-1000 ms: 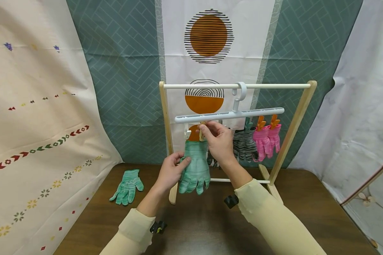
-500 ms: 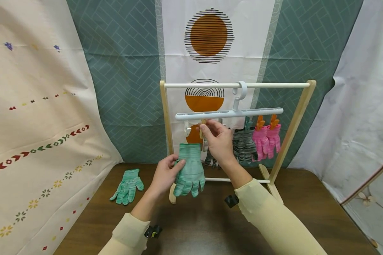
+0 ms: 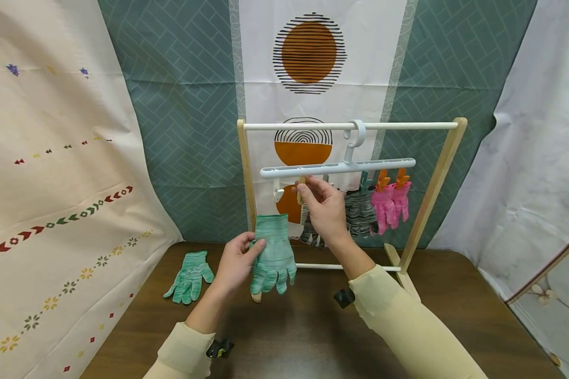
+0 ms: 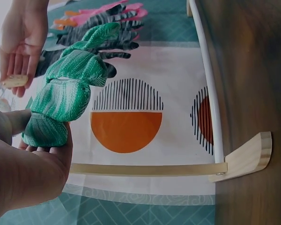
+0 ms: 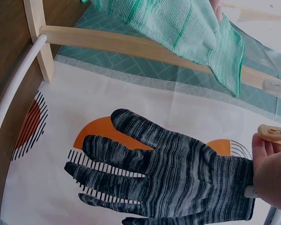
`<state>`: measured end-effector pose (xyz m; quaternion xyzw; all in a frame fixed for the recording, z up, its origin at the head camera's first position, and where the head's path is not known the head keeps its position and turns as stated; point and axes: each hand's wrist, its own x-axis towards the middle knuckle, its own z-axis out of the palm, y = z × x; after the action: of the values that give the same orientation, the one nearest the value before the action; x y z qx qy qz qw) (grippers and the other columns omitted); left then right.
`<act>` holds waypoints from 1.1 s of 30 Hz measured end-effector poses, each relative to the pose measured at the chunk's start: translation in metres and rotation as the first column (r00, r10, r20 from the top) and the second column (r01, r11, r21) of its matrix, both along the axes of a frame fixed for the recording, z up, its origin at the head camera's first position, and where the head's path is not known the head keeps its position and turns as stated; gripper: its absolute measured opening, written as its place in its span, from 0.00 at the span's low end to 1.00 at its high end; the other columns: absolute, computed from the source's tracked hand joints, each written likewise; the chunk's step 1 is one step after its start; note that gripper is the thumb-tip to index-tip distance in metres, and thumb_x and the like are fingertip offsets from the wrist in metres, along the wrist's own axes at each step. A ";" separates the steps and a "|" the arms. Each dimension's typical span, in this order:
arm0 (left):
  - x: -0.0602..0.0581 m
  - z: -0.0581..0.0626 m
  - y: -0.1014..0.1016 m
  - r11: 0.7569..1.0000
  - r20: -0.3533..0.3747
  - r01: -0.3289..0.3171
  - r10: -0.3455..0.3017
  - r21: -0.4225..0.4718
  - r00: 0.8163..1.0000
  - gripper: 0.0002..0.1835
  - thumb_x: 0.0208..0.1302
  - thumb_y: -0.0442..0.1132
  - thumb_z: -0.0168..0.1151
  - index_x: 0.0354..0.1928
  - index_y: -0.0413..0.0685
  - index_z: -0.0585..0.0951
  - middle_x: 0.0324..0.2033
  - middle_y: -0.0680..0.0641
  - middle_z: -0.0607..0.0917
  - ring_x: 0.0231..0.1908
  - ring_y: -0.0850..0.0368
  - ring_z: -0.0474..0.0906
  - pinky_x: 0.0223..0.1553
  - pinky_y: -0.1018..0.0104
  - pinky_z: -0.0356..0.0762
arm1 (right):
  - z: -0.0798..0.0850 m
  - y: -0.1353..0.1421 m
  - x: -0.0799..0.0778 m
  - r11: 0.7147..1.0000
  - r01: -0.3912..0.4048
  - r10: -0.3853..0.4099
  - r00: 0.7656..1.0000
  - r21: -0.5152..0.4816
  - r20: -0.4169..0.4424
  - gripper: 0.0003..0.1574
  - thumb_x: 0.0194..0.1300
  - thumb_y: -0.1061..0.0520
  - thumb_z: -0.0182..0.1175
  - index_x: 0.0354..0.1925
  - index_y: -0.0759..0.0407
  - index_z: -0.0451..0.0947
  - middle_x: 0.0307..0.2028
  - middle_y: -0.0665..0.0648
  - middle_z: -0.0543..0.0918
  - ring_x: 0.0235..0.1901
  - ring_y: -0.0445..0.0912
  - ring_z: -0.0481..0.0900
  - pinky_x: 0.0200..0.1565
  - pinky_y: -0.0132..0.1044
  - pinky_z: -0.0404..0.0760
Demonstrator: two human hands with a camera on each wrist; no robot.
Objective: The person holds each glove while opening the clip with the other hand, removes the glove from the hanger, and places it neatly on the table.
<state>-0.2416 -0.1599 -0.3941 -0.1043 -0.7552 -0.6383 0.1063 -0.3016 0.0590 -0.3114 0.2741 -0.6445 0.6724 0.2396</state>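
A green knit glove (image 3: 273, 252) hangs fingers down from my left hand (image 3: 236, 259), pinched at its left side between thumb and fingers. Its cuff points up, below the hanger and apart from the clips. My right hand (image 3: 326, 208) pinches a cream clothespin (image 3: 301, 190) under the grey hanger bar (image 3: 332, 168). Left of it a white clothespin (image 3: 278, 190) hangs with nothing in it. In the right wrist view a black-and-grey striped glove (image 5: 178, 173) hangs beside my right hand. A second green glove (image 3: 191, 277) lies flat on the table at the left.
The hanger hooks over the white top rod (image 3: 408, 126) of a wooden rack (image 3: 436, 200). At its right end hang another striped glove (image 3: 359, 213) and pink gloves (image 3: 384, 205), held by teal and orange clothespins (image 3: 383, 180). The dark wooden table (image 3: 303, 337) lies below.
My left hand has drawn the green glove down and left, away from the clothespins. My right hand stays on the cream clothespin. The hanger's right end has shifted slightly left with its gloves.
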 end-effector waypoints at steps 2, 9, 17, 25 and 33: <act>0.000 -0.001 -0.002 1.000 0.004 -0.008 0.008 -0.005 1.000 0.15 0.79 0.44 0.64 0.55 0.38 0.82 0.28 0.47 0.82 0.28 0.56 0.73 0.33 0.66 0.73 | 0.000 0.000 0.000 1.000 -0.005 0.005 1.000 -0.008 0.001 0.20 0.78 0.57 0.64 0.62 0.65 0.83 0.48 0.65 0.90 0.55 0.59 0.86 0.58 0.39 0.83; 0.001 -0.004 -0.011 0.999 0.021 -0.036 0.036 -0.021 0.999 0.20 0.80 0.45 0.63 0.61 0.36 0.80 0.29 0.49 0.82 0.28 0.58 0.72 0.35 0.66 0.72 | 0.006 -0.002 0.005 1.000 -0.012 0.013 0.999 -0.028 0.035 0.19 0.78 0.66 0.61 0.62 0.75 0.79 0.53 0.78 0.84 0.57 0.70 0.82 0.57 0.35 0.82; 0.002 -0.008 -0.021 0.996 0.029 -0.083 0.084 -0.036 0.996 0.19 0.80 0.44 0.63 0.61 0.36 0.80 0.25 0.52 0.76 0.25 0.60 0.68 0.32 0.67 0.69 | -0.001 0.002 -0.001 1.000 0.003 -0.003 1.000 -0.016 0.024 0.21 0.77 0.59 0.65 0.64 0.66 0.82 0.52 0.68 0.88 0.53 0.58 0.87 0.55 0.36 0.84; 0.003 -0.012 -0.034 0.996 0.057 -0.094 0.094 -0.001 0.994 0.16 0.80 0.42 0.63 0.57 0.35 0.80 0.22 0.52 0.71 0.25 0.60 0.65 0.30 0.66 0.64 | -0.002 0.004 0.000 1.000 0.006 -0.006 1.000 0.000 0.006 0.22 0.76 0.55 0.67 0.62 0.64 0.83 0.51 0.61 0.90 0.51 0.51 0.88 0.54 0.37 0.85; 0.003 -0.015 -0.049 0.992 0.075 -0.123 0.124 -0.021 0.989 0.21 0.81 0.43 0.61 0.64 0.33 0.77 0.25 0.52 0.72 0.29 0.58 0.68 0.37 0.64 0.68 | -0.004 0.006 0.000 0.999 0.036 -0.036 0.999 0.019 0.004 0.22 0.77 0.56 0.67 0.63 0.64 0.83 0.54 0.59 0.89 0.52 0.49 0.88 0.54 0.36 0.84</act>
<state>-0.2387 -0.2086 -0.4094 -0.0337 -0.7688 -0.6280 0.1160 -0.3020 0.0647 -0.3156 0.2632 -0.6563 0.6623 0.2478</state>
